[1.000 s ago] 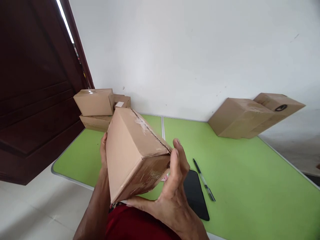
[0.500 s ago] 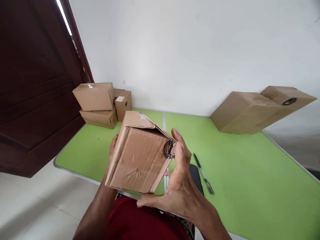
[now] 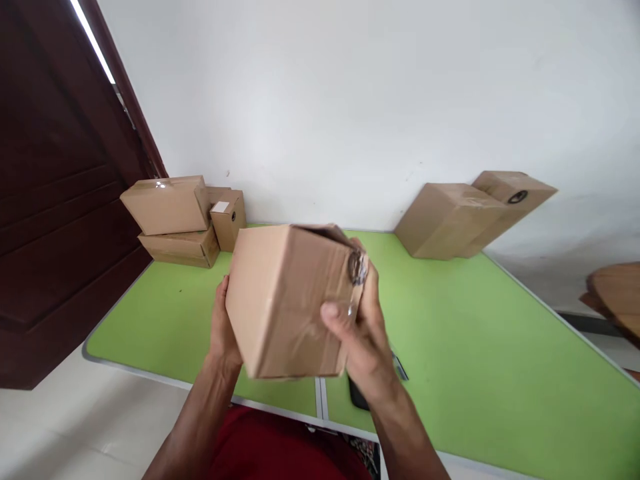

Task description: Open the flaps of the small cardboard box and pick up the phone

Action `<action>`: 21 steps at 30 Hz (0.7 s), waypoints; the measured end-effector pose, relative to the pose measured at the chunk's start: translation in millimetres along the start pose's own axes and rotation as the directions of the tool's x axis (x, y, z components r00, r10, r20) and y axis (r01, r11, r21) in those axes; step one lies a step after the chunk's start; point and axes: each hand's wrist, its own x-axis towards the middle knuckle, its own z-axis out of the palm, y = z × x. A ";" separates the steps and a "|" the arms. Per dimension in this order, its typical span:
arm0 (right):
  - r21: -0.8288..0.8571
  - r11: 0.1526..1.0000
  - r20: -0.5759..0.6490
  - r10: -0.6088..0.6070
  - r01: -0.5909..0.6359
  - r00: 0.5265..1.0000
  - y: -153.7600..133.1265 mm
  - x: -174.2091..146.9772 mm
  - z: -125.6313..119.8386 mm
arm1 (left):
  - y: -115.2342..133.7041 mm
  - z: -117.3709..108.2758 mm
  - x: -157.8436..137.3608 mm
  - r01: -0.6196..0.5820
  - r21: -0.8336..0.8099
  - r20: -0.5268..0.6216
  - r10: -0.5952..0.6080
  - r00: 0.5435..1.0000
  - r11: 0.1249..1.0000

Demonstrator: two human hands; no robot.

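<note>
I hold a brown cardboard box [image 3: 285, 300] in the air above the near edge of the green table [image 3: 465, 360]. My left hand [image 3: 220, 330] grips its left side. On the right side my right hand [image 3: 363, 337] wraps the box, thumb across the front face. A dark oval hole [image 3: 357, 268] with torn tape shows at the box's upper right corner. The top flap looks slightly lifted.
Three cardboard boxes [image 3: 175, 217] are stacked at the table's far left by the wall. Two larger boxes [image 3: 465, 217] lean at the far right. A black phone [image 3: 357, 395] and a pen [image 3: 400, 367] lie behind my right hand. A dark wooden door [image 3: 55, 200] stands left.
The box has been turned in my hands, from long and tilted toward me to a broad face toward me. My right thumb has come onto the front face. The view has shifted.
</note>
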 end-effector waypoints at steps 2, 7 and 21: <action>0.216 0.971 -0.100 0.126 -0.102 0.987 -0.6 12.6 -8.4 | 0.7 3.6 -10.7 -0.067 0.094 0.044 0.063 0.997 0.993; 0.458 0.889 -0.280 0.176 -0.030 0.944 12.3 27.6 -38.5 | 13.7 -2.4 -29.7 -0.398 0.626 0.307 0.257 0.916 0.671; 0.430 0.899 -0.252 0.211 -0.086 0.945 43.4 14.3 -68.7 | 30.9 -7.9 -35.8 -0.448 0.849 0.409 0.188 0.893 0.279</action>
